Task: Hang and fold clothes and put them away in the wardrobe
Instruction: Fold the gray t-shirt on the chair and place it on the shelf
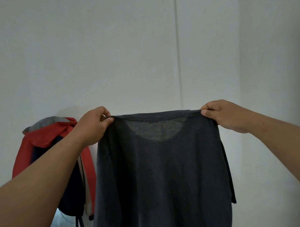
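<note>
The dark grey T-shirt [160, 169] is hanging in front of me before the pale wall [99, 53], my left hand [92, 127] and right hand [225, 115] each pinching a shoulder between thumb and curled fingers, a red jacket [54, 145] hanging behind at left.

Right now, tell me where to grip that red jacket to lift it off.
Probably the grey-lined hood at the top of the red jacket, from above on its free left side. It drapes from there, and the grey T-shirt covers its right edge.
</note>
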